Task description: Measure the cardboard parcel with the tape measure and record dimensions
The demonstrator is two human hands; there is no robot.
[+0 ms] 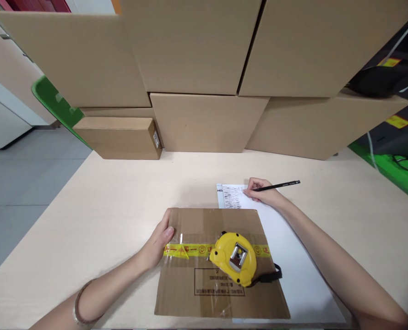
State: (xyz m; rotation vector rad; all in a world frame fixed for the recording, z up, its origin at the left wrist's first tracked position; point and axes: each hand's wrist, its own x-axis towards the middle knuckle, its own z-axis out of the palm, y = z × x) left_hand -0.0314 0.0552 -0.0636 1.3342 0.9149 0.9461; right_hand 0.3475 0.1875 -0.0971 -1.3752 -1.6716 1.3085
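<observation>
The box (pixel 176 298) sits at the near edge of the counter (pixel 97 201) with the tape measure (pixel 224 250) on top. At the box's left edge, the left hand (pixel 161 239) grips it—thumb on top, fingers mostly hidden. Beyond its far right corner, the right hand (pixel 263 191) pinches a pencil (pixel 286 184) over paper (pixel 293 256)—partly hidden by the box. Cartons (pixel 207 123) stand behind the box.

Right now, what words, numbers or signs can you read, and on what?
"一", "送", smiley faces: yellow tape on the held box.
"NO", possibly partial: pale strip beside dense writing.
Too small or blurred: that writing, framed box print, lettering on the pencil, label on the small carton, yellow stickers.
</observation>
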